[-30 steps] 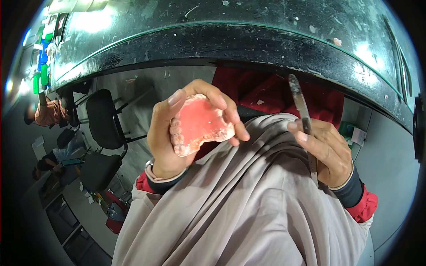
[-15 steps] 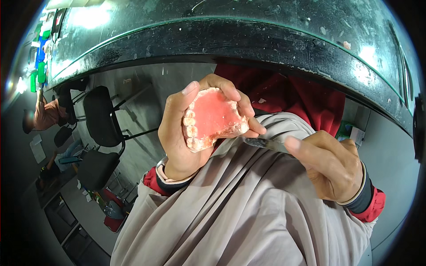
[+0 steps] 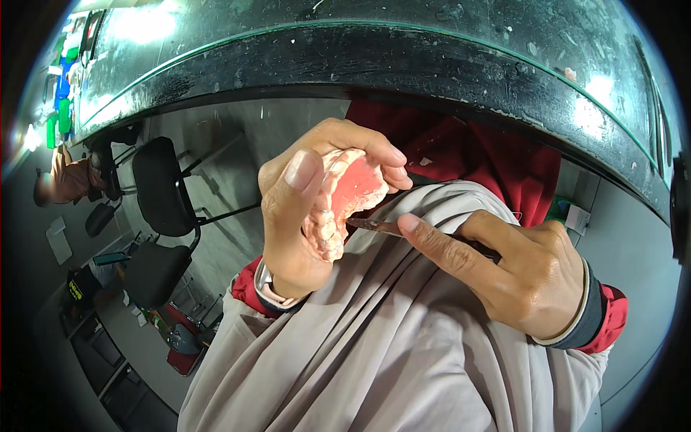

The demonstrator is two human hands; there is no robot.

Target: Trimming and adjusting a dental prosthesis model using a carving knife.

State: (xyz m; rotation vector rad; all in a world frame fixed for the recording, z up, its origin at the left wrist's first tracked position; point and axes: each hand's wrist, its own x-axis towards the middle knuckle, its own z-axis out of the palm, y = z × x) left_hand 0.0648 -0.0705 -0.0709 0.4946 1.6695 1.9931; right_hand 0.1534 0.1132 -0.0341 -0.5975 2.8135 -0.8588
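Note:
My left hand [image 3: 288, 194] is wrapped round a dental model [image 3: 360, 183] with a row of pale teeth and a smooth pink wax plate across its middle. The model is tilted, its tooth row facing the thumb side. In my right hand [image 3: 511, 266] is a slim metal wax knife [image 3: 376, 227], with the index finger stretched along it. The knife's tip meets or nearly meets the lower edge of the model; I cannot tell if it touches. Much of its handle is hidden under the fingers. Both hands are above my lap, over grey cloth [image 3: 403, 338].
A dark, worn workbench [image 3: 288, 68] with a glass-edged top runs across in front of me, with small scraps on it. At left stand a black chair [image 3: 164, 186] and a seated person [image 3: 72, 176]. Red cloth [image 3: 497, 158] hangs below the bench.
My left hand has turned the dental model so it stands more on edge. My right hand has brought the wax knife left, up to the model's lower edge.

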